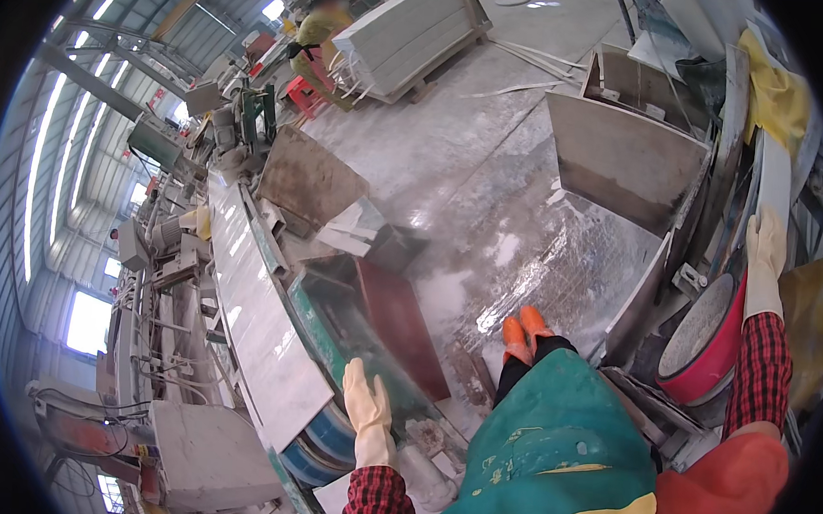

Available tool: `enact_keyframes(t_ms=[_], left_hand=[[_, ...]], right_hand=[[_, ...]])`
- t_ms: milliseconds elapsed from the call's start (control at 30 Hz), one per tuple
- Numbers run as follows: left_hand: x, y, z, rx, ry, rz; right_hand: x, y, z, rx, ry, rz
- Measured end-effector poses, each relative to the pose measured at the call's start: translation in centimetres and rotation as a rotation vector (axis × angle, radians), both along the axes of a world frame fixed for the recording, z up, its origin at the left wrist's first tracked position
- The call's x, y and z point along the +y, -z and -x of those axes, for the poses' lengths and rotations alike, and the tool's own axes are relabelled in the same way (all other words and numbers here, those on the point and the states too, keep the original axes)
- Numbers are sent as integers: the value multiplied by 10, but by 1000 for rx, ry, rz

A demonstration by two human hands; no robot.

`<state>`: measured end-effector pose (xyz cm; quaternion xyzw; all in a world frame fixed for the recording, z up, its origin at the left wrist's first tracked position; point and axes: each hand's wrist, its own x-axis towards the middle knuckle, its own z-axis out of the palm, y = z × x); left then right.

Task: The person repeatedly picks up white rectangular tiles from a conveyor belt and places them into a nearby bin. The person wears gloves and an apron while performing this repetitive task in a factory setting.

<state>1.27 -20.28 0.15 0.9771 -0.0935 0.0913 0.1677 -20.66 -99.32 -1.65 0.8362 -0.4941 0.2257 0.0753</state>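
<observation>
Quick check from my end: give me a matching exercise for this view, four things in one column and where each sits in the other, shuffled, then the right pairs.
Things:
1. left hand
2. right hand
3. pink basin
4. long pale slab

Places:
A. lying flat along the machine bed on the person's left
B. raised against the leaning boards on the far right
C. over the green machine edge, near the slab's near end
D. tilted among clutter just below the right glove

Pairs: 1-C, 2-B, 3-D, 4-A
</observation>
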Motion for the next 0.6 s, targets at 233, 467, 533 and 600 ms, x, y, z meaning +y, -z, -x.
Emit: enact_keyframes(t_ms=[233, 467, 533, 600], left_hand=[[-5, 1, 0, -213, 87, 6], [1, 0, 1, -98, 37, 17], [0, -3, 2, -24, 3, 27], [0, -4, 2, -31, 0, 28]], right_hand=[[14, -1, -3, -25, 17, 4], [16, 1, 2, -36, 1, 24], [13, 5, 5, -47, -20, 52], [13, 8, 7, -55, -53, 96]])
